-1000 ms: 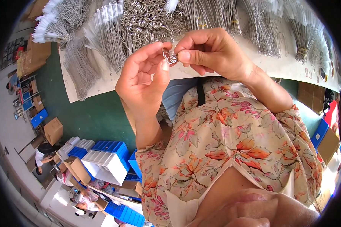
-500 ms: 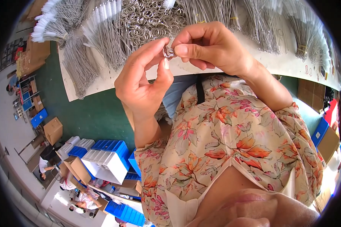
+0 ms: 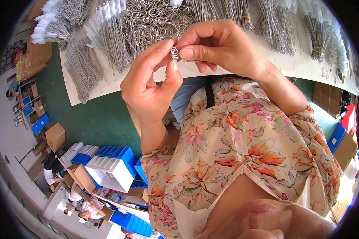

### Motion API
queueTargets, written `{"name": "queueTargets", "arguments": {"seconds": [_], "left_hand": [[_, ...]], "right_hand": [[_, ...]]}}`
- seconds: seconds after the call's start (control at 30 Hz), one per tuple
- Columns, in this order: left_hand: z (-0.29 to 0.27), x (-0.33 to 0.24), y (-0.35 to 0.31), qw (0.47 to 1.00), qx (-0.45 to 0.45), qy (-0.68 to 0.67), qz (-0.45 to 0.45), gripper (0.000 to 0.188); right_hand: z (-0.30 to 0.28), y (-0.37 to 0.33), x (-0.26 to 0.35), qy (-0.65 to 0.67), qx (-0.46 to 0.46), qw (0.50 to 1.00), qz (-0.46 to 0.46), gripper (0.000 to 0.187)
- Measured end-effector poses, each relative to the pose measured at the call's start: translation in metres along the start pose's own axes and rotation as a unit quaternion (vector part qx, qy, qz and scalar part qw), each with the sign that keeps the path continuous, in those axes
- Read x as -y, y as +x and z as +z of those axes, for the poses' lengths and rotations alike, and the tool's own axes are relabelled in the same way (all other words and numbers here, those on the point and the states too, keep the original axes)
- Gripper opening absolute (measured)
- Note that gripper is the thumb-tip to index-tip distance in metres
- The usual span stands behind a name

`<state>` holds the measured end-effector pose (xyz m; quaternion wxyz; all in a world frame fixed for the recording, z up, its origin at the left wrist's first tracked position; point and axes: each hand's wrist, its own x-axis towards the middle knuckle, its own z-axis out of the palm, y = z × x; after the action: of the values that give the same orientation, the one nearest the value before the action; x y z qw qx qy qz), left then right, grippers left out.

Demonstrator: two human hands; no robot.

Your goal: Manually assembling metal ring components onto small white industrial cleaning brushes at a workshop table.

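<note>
- Left hand (image 3: 147,83), count 1: thumb and index nearly closed, with a small metal ring cluster (image 3: 174,53) pinched between their tips.
- Right hand (image 3: 227,49), count 1: thumb and index drawn together at the cluster's right edge, appearing to grip it there; exact contact partly hidden by the thumb.
- Key relation: cluster lies between the left fingers (image 3: 158,51) and immediately left of the right thumb tip. Its long axis runs roughly up-down in view, from left index tip toward left thumb tip. Neither hand is clearly nearer; both are at it.
- Cluster count: at least three loops show; separate rings or turns of one coil, cannot tell.
- Worktop (image 3: 307,71), count 1: pale, lying beyond the person's body; cluster is held up, apparently clear of its surface.
- Ring pile (image 3: 153,22), count 1: beyond the hands; individual rings too many and tangled to count.
- Wire brushes with white bristle ends, bundled: at least three bundles left of the pile (image 3: 81,73), at least four right of it (image 3: 273,32); overlaps make both counts minimums.
- Farther, lower left: plastic crates (image 3: 107,173), several, blue and white; at least two co-workers (image 3: 91,210).
</note>
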<state>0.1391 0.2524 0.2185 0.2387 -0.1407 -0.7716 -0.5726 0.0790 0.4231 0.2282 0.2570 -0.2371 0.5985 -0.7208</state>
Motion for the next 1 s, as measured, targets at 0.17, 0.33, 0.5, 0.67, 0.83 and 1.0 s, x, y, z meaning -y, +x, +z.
{"name": "queueTargets", "arguments": {"seconds": [0.17,0.33,0.5,0.67,0.83,1.0], "left_hand": [[0.000,0.006,-0.002,0.999,0.016,-0.034,0.009,0.029],[0.006,0.006,-0.007,0.995,0.023,0.035,0.087,0.028],[0.012,0.003,-0.012,0.999,-0.016,0.012,0.050,0.027],[0.012,-0.005,-0.014,0.972,-0.013,0.163,0.167,0.030],[0.004,-0.002,-0.013,0.997,0.018,0.070,0.035,0.030],[0.002,-0.003,-0.019,0.989,0.019,-0.109,-0.099,0.030]], "right_hand": [[-0.013,0.004,0.014,-0.054,0.051,0.996,0.040,0.014],[-0.027,0.012,0.016,-0.054,0.150,0.981,0.110,0.018],[-0.024,0.007,-0.001,0.067,0.146,0.980,0.118,0.019],[-0.017,-0.004,0.002,0.056,0.109,0.987,0.105,0.019],[-0.015,-0.003,-0.004,0.037,0.102,0.988,0.109,0.018],[-0.002,-0.013,-0.008,-0.020,0.011,1.000,0.003,0.017]]}}
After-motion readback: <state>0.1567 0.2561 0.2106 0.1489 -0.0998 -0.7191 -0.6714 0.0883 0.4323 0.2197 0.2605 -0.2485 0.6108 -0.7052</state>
